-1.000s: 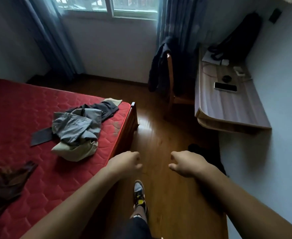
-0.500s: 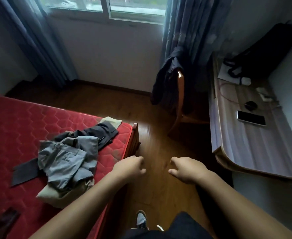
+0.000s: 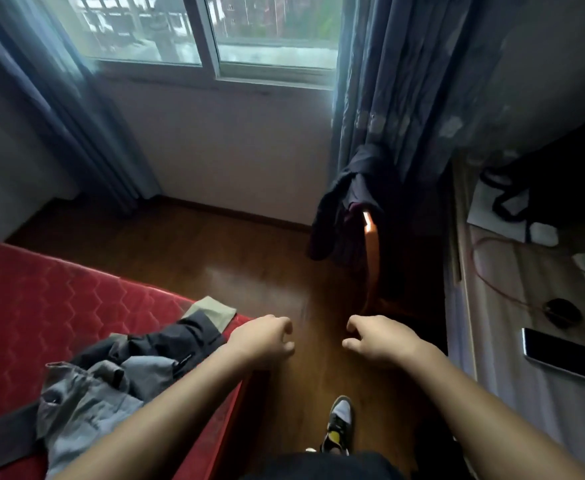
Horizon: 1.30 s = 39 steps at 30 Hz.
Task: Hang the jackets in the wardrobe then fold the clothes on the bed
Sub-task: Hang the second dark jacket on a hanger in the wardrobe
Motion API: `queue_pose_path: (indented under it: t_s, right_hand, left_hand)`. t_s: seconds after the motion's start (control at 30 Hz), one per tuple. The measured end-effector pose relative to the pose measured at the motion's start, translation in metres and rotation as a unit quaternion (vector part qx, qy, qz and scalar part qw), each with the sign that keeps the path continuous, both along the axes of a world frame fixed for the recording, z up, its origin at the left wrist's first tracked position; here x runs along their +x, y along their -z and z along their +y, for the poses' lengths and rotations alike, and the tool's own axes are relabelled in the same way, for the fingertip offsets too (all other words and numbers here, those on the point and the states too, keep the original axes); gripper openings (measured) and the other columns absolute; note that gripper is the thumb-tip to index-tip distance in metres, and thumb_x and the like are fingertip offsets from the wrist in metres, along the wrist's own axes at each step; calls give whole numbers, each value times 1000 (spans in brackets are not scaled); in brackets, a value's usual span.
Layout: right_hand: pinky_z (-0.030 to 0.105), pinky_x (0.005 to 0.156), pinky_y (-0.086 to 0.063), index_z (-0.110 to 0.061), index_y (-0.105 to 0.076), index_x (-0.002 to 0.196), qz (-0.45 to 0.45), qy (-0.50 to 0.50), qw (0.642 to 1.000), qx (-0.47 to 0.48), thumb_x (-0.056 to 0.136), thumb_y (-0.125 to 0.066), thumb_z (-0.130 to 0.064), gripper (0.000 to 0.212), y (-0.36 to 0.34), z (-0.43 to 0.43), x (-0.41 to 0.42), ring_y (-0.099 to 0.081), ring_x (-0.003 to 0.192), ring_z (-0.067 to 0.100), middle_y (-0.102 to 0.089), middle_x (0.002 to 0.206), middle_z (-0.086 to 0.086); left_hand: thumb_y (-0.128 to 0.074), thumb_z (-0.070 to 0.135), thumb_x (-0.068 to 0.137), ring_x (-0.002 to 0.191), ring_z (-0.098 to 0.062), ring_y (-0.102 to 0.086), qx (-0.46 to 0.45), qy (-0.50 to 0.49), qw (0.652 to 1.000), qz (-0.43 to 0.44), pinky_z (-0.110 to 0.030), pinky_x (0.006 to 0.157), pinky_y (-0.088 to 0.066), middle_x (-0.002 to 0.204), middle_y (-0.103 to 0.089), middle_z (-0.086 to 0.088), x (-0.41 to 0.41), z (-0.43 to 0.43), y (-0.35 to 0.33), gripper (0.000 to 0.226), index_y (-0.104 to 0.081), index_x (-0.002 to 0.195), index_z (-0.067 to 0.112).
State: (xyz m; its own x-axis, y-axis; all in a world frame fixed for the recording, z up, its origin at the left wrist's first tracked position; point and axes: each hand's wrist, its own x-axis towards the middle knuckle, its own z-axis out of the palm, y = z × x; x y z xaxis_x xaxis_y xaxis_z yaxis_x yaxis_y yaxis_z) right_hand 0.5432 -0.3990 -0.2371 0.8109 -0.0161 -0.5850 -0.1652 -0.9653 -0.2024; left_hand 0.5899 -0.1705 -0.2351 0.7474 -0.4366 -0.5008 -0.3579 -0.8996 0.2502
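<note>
Faced a chair (image 3: 371, 261) draped with a jacket (image 3: 343, 209), clothes (image 3: 104, 386) heaped on bed (image 3: 42, 306) to its left.
Held left hand (image 3: 263, 341) and right hand (image 3: 377, 341) short of chair, loosely curled, empty.

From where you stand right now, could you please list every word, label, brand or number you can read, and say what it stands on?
No text can be read.
The phone has a dark screen, the white sheet on the desk shows no legible print, and any marks on the shoe are too blurred.
</note>
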Motion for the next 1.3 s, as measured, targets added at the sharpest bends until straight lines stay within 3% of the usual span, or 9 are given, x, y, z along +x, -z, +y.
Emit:
queue_pose_path:
  t_s: [0.17, 0.43, 0.67, 0.77, 0.9, 1.03, 1.1, 1.17, 1.3]
  right_hand:
    - [41, 89, -55, -31, -55, 126, -46, 10, 999, 7, 97, -51, -56, 39, -25, -57, 91, -63, 109, 19, -65, 123, -4]
    - [39, 80, -55, -34, -56, 122, -95, 94, 991, 5, 95, -50, -59, 37, -33, -137, 190, -64, 95, 16, -65, 107, -8]
    - [42, 87, -53, -33, -37, 145, -83, 184, 979, -13, 94, -54, -54, 57, 5, -191, 288, -56, 120, 26, -50, 139, 1]
    - [46, 96, -49, -30, -24, 153, -45, 200, 979, -16, 92, -59, -50, 73, 29, -195, 328, -44, 133, 31, -39, 148, 5]
    - [51, 105, -43, -27, -15, 156, 8, 192, 981, -13, 88, -66, -46, 87, 60, -191, 371, -34, 141, 34, -31, 155, 7]
    - [51, 109, -37, -26, -10, 159, 39, 194, 980, 1, 83, -72, -45, 100, 84, -182, 397, -32, 144, 33, -29, 158, 5]
    - [50, 110, -36, -24, -6, 159, 62, 198, 978, 2, 80, -75, -49, 109, 94, -178, 406, -33, 145, 33, -30, 159, 7]
    - [49, 108, -38, -21, -2, 159, 69, 203, 977, -6, 80, -75, -49, 112, 101, -173, 408, -39, 142, 34, -33, 158, 10]
    - [46, 100, -46, -15, -6, 157, 31, 201, 979, -29, 84, -69, -44, 101, 112, -162, 402, -51, 131, 37, -40, 152, 15]
  left_hand:
    - [-49, 48, 91, 116, -21, -59, -10, -25, 1000, -14, -39, 99, -49, 125, -59, 2, 91, -54, -17, 40, -56, 127, 31]
    - [-51, 47, 90, 109, -24, -62, -35, 33, 999, -10, -37, 93, -52, 117, -60, -2, 224, -139, -18, 37, -58, 120, 26]
    - [-56, 51, 84, 108, -33, -61, -80, 92, 992, -36, -46, 86, -54, 123, -49, -4, 356, -216, 7, 57, -38, 136, 36]
    - [-64, 59, 82, 124, -34, -50, -58, 124, 990, -33, -51, 89, -53, 141, -36, -7, 406, -240, 30, 86, -18, 152, 40]
    - [-70, 49, 81, 149, -38, -18, 9, 182, 983, -21, -55, 100, -45, 164, -2, -15, 451, -270, 65, 110, 11, 156, 44]
    - [-73, 42, 80, 154, -38, 0, 24, 218, 976, -5, -52, 106, -39, 163, 15, -24, 468, -288, 97, 121, 25, 150, 47]
    - [-73, 38, 80, 153, -42, 0, 6, 220, 975, -19, -50, 110, -35, 161, 9, -31, 472, -295, 110, 120, 23, 151, 46]
    - [-67, 32, 85, 151, -45, -6, -30, 204, 977, -54, -50, 109, -34, 159, -1, -33, 476, -299, 116, 106, 13, 152, 47]
    - [-61, 16, 89, 149, -44, -17, -52, 196, 969, -138, -50, 108, -36, 158, -14, -28, 498, -304, 122, 91, -2, 153, 44]
